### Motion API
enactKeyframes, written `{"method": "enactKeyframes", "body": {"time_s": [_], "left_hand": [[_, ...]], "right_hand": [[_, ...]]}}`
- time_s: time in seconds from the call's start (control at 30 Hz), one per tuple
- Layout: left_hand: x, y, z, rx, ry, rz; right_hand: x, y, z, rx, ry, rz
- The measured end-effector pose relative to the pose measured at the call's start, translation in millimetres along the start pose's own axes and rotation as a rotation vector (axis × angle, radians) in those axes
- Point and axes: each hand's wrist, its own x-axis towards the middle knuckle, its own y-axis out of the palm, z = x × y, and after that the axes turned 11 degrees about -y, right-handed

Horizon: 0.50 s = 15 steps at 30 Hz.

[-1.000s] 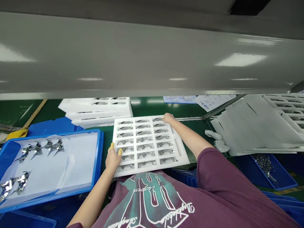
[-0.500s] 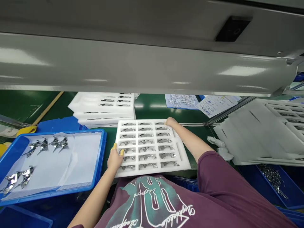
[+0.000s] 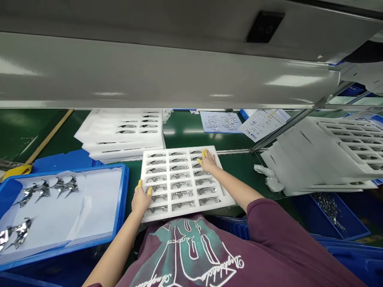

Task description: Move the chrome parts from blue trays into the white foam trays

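Observation:
A white foam tray [image 3: 167,181] lies before me, with shiny curved metal parts [image 3: 182,194] sitting in its rows of slots. My left hand [image 3: 141,199] grips the tray's left edge, its yellow-covered fingertips over the rim. On the far right part of the tray rests my right hand [image 3: 208,162], fingers apart and touching the slots there. It holds nothing that I can see. To the left, a blue bin [image 3: 124,191] lined with white sheet carries several chrome parts [image 3: 43,189].
Behind stands a stack of white foam trays [image 3: 125,141]. More foam trays and sheets [image 3: 302,159] lean at the right, by crumpled plastic [image 3: 271,179]. A blue bin of small metal pieces [image 3: 332,211] sits lower right. A grey lamp housing [image 3: 167,75] spans overhead.
My right hand has moved from the tray's far right edge onto its top surface, fingers spreading. My left hand keeps its hold. The whole view has shifted slightly.

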Motion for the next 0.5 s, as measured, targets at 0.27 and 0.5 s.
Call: {"method": "enactKeyframes", "body": {"time_s": [0.27, 0.5], "left_hand": [[5, 5.2, 6, -0.036, 0.027, -0.023], [8, 16.1, 14, -0.187, 0.071, 0.037]], "right_hand": [[-4, 12, 1, 0.012, 0.071, 0.013], [-22, 9, 6, -0.021, 0.117, -0.02]]}}
